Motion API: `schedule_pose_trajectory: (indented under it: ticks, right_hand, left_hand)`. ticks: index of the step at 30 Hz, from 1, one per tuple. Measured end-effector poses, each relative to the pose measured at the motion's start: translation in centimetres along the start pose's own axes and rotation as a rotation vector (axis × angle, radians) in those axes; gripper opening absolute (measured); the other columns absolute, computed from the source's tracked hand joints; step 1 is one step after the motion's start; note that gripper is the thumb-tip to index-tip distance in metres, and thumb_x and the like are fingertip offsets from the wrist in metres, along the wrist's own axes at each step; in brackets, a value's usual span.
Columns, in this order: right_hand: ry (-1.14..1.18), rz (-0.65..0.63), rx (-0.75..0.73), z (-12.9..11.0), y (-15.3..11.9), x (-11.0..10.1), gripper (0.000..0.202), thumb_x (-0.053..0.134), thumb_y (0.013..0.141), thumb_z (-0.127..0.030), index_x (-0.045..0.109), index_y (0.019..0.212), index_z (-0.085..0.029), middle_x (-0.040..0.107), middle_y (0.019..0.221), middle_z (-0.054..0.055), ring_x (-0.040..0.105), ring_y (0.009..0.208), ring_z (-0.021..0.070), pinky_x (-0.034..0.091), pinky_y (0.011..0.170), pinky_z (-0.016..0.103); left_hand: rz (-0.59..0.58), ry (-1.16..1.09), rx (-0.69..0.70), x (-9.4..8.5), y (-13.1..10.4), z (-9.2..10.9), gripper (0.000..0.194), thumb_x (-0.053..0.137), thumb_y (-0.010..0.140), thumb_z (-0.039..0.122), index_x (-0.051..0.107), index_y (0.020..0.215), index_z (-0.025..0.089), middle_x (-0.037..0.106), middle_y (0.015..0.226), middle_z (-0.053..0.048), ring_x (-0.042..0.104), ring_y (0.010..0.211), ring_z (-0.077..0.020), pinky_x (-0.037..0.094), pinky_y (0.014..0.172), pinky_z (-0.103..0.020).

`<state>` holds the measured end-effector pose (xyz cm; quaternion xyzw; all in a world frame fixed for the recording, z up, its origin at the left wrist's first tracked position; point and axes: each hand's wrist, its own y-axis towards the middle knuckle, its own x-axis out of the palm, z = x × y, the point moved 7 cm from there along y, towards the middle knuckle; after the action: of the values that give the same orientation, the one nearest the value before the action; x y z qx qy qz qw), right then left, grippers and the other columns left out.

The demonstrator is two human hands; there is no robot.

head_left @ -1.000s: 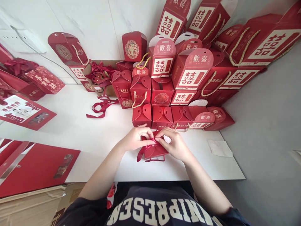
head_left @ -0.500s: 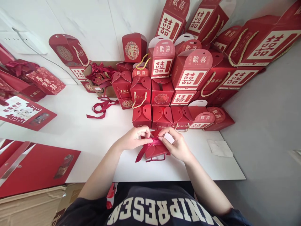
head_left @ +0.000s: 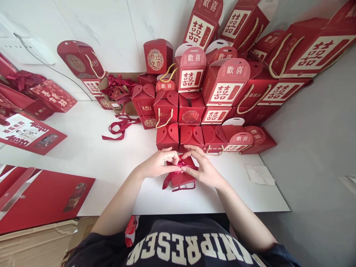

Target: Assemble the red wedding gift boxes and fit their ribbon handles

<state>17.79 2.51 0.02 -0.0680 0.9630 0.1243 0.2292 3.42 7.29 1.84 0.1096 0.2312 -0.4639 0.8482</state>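
A small red gift box (head_left: 181, 180) rests on the white table near its front edge, with a cord handle toward me. Across its top runs a dark pink ribbon (head_left: 167, 180), gathered in the middle, one tail hanging off the left side. My left hand (head_left: 161, 162) pinches the ribbon from the left, thumb and forefinger meeting at the gathered part. From the right, my right hand (head_left: 203, 167) has its thumb on the same spot, its forefinger curved above. The fingers hide most of the ribbon's centre.
Stacked red gift boxes (head_left: 191, 107) stand just behind, up to the wall. A cardboard box (head_left: 130, 107) of ribbons sits at back left, with a loose ribbon (head_left: 119, 128) before it. Red bags (head_left: 50, 196) lie left; a white tissue (head_left: 259, 175) lies right.
My right hand has moved slightly left, bringing its thumb close to my left thumb over the ribbon. The ribbon, stretched between the hands before, is now bunched at the middle.
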Motion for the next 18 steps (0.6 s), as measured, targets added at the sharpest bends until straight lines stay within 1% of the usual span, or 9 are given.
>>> schedule_pose_trajectory:
  ticks: [2,4,6,8,9,11,13,14,18]
  right_hand:
    - [0.081,-0.035,0.017,0.2,0.0,0.2,0.018,0.074,0.086,-0.034,0.065,0.097,-0.024,0.046,0.148,0.01,0.042,0.142,0.0274,0.034,0.116,0.051]
    - [0.15,-0.043,0.004,0.3,0.0,0.3,0.014,0.074,0.086,-0.032,0.064,0.088,-0.023,0.049,0.146,0.009,0.045,0.14,0.0257,0.035,0.116,0.048]
    - [0.172,-0.005,-0.034,0.0,0.0,0.0,0.012,0.073,0.087,-0.031,0.064,0.084,-0.023,0.052,0.145,0.01,0.048,0.138,0.0253,0.037,0.114,0.048]
    - [0.153,0.049,-0.107,-0.5,-0.1,-0.5,0.011,0.072,0.089,-0.03,0.064,0.084,-0.023,0.058,0.139,0.01,0.053,0.132,0.0252,0.04,0.112,0.049]
    - [0.14,0.059,-0.16,-1.0,-0.2,-0.7,0.01,0.07,0.09,-0.029,0.064,0.084,-0.023,0.063,0.131,0.009,0.058,0.126,0.0246,0.041,0.111,0.05]
    - [0.106,0.041,-0.275,-1.9,-0.5,-0.7,0.009,0.068,0.092,-0.026,0.064,0.084,-0.024,0.072,0.109,0.007,0.067,0.109,0.0224,0.043,0.109,0.052]
    - [0.057,0.016,-0.368,-2.6,-0.7,-0.6,0.009,0.064,0.094,-0.022,0.064,0.086,-0.025,0.075,0.093,0.003,0.07,0.093,0.0197,0.044,0.107,0.052]
    - [0.033,0.009,-0.4,-2.8,-0.9,-0.5,0.01,0.062,0.095,-0.019,0.064,0.087,-0.025,0.074,0.091,0.003,0.07,0.089,0.019,0.047,0.104,0.05]
    - [-0.023,-0.043,-0.457,-3.1,-1.1,-0.3,0.017,0.054,0.097,-0.013,0.065,0.091,-0.024,0.074,0.092,0.005,0.068,0.09,0.0196,0.055,0.085,0.042]
  left_hand:
    - [0.01,0.035,0.027,0.0,0.0,0.0,0.026,0.066,0.089,0.038,0.053,0.08,0.018,0.064,0.077,0.004,0.058,0.075,-0.012,0.024,0.118,-0.047]
    - [0.002,0.029,0.02,0.1,0.0,-0.1,0.027,0.066,0.089,0.038,0.051,0.08,0.018,0.066,0.079,0.003,0.06,0.077,-0.0125,0.026,0.116,-0.046]
    - [-0.012,-0.05,-0.027,0.2,-0.1,-0.3,0.027,0.063,0.091,0.038,0.049,0.08,0.018,0.067,0.083,0.0,0.063,0.081,-0.0152,0.039,0.105,-0.043]
    - [-0.024,-0.174,-0.084,0.3,-0.2,-0.5,0.026,0.061,0.091,0.038,0.047,0.082,0.018,0.065,0.087,-0.003,0.064,0.084,-0.0172,0.047,0.086,-0.036]
    - [-0.027,-0.226,-0.106,0.3,-0.2,-0.6,0.026,0.061,0.092,0.037,0.047,0.082,0.018,0.064,0.087,-0.003,0.063,0.083,-0.0171,0.047,0.078,-0.032]
    - [-0.028,-0.278,-0.131,0.3,-0.2,-0.5,0.026,0.06,0.091,0.036,0.045,0.082,0.018,0.06,0.084,-0.002,0.06,0.077,-0.0147,0.044,0.07,-0.028]
    - [-0.026,-0.29,-0.15,0.4,-0.1,-0.6,0.026,0.06,0.091,0.036,0.044,0.081,0.018,0.058,0.082,-0.001,0.056,0.075,-0.0131,0.041,0.069,-0.027]
    - [-0.024,-0.299,-0.16,0.4,0.0,-0.7,0.026,0.06,0.092,0.036,0.044,0.081,0.018,0.058,0.082,-0.001,0.055,0.075,-0.0131,0.041,0.069,-0.028]
    - [0.005,-0.341,-0.175,0.6,0.1,-0.9,0.027,0.059,0.092,0.037,0.043,0.08,0.018,0.058,0.084,-0.002,0.057,0.081,-0.015,0.043,0.073,-0.029]
